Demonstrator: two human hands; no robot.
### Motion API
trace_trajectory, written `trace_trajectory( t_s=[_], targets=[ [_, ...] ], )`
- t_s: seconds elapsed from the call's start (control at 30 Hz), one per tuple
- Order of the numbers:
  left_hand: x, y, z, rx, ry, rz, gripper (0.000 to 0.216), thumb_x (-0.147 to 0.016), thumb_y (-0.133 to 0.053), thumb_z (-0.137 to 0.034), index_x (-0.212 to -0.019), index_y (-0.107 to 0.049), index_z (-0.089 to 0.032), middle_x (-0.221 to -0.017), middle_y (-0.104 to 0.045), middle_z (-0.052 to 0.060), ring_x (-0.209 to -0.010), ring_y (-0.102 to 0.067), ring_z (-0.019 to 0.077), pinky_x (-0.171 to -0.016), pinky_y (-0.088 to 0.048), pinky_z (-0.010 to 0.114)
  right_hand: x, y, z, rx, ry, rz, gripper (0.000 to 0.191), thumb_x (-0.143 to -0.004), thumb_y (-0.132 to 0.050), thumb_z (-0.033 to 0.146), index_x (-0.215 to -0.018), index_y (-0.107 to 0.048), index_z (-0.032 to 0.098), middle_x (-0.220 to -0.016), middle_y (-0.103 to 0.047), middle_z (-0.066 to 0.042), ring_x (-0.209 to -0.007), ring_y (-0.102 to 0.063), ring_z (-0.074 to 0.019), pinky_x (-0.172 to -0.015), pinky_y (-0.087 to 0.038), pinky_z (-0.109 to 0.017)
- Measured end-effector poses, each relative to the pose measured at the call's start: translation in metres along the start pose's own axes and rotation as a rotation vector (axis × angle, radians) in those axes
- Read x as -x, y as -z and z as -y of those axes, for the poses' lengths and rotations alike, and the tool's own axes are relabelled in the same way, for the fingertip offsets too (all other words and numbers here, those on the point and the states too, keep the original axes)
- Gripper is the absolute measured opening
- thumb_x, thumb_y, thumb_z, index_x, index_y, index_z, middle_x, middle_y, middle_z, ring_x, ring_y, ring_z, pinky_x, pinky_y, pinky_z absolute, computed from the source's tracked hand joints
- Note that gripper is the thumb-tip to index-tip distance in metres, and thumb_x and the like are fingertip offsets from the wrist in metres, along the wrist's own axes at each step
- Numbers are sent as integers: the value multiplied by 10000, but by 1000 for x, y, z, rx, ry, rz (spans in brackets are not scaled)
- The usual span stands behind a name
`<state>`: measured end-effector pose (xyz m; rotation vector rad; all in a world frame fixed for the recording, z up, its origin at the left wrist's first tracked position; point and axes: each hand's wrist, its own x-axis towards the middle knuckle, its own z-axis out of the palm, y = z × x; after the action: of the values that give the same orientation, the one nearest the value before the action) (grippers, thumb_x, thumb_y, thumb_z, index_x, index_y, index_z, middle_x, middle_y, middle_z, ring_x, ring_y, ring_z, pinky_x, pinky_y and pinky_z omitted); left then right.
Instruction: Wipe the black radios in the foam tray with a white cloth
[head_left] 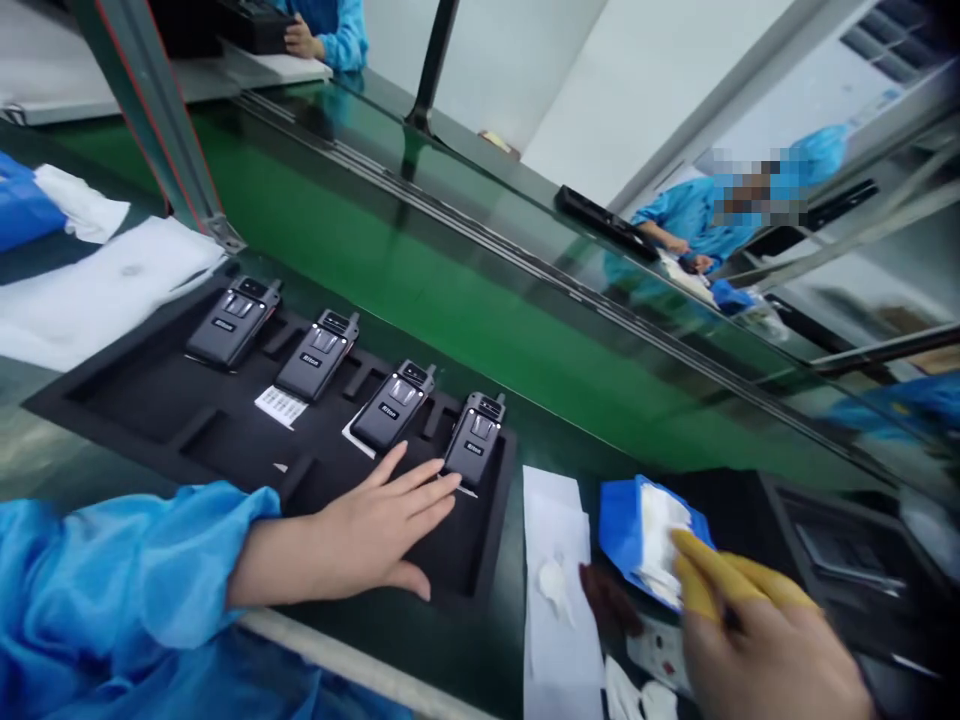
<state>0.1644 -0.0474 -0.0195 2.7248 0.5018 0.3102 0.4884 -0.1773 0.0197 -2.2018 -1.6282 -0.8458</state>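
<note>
My left hand [379, 525] lies flat and open on a black foam tray [150, 410], fingertips just short of the rightmost of several black handheld radios [474, 440] that stand in the tray's slots. My right hand [750, 640], with yellow finger cots on two fingers, reaches into a blue pack of white wipes [649, 535] and pinches a wipe at its edge. A white label [280, 405] lies on the tray between two radios.
White paper sheets [555, 590] lie between tray and pack. A green conveyor belt [450, 260] runs behind the tray. A metal frame post [157, 120] stands at the left. Other people in blue coats [697, 215] work across the belt. Another black tray [832, 560] sits at the right.
</note>
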Motion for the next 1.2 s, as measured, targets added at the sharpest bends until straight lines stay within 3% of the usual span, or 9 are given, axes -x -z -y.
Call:
trace_trajectory(
  t_s=[0.1, 0.17, 0.33, 0.5, 0.8, 1.07, 1.2],
  targets=[
    [-10, -13, -2, -11, 4, -39, 723, -814, -531, -606, -1330, -451, -106, -1440, -382, 153, -1365, -286, 312, -1122, -129, 551, -36, -20, 63, -54, 272, -25, 246, -774, -433, 246, -677, -651, 189, -692, -562, -65, -629, -488, -184, -627, -393, -325],
    [-14, -21, -1, -26, 10, -80, 710, -826, -525, -597, -1319, -461, -90, -1434, -388, 165, -1361, -299, 302, -1125, -149, 533, -53, -37, 96, -91, 354, -60, 247, -771, -417, 171, -691, -651, 180, -725, -578, -67, -690, -487, -186, -728, -395, -356],
    [-15, -27, 2, -19, 14, -117, 709, -827, -551, -567, -1321, -453, -68, -1415, -414, 178, -1348, -330, 293, -1130, -184, 496, -71, -68, 135, -174, 497, 14, 260, -796, -452, 76, -869, -670, 196, -926, -636, -55, -828, -488, -169, -903, -333, -400],
    [-16, -19, 1, 8, 27, -75, 694, -822, -602, -506, -1330, -435, -62, -1420, -407, 169, -1346, -334, 288, -1127, -219, 481, -72, -80, 140, -157, 607, 15, 264, -828, -453, 59, -764, -664, 205, -906, -654, -30, -823, -499, -149, -980, -267, -421],
    [-18, -17, 1, -13, 48, -31, 654, -844, -591, -473, -1344, -421, -87, -1419, -414, 152, -1349, -333, 261, -1135, -223, 437, -69, -87, 136, -204, 586, 16, 274, -802, -441, 24, -683, -615, 198, -796, -633, 8, -814, -519, -126, -989, -199, -427],
    [-16, -25, 1, -89, 41, 0, 651, -875, -542, -477, -1359, -396, -68, -1463, -344, 147, -1378, -271, 256, -1163, -41, 429, -63, -87, 125, -101, 539, 9, 276, -787, -430, 24, -634, -569, 207, -746, -606, 23, -750, -493, -118, -953, -227, -411],
    [-16, -25, 1, -107, 37, -6, 652, -865, -558, -474, -1342, -416, -53, -1452, -365, 152, -1367, -293, 267, -1159, -12, 430, -67, -85, 137, -103, 564, -49, 280, -791, -447, 33, -594, -557, 199, -711, -597, 22, -734, -495, -116, -953, -230, -411]
  ],
)
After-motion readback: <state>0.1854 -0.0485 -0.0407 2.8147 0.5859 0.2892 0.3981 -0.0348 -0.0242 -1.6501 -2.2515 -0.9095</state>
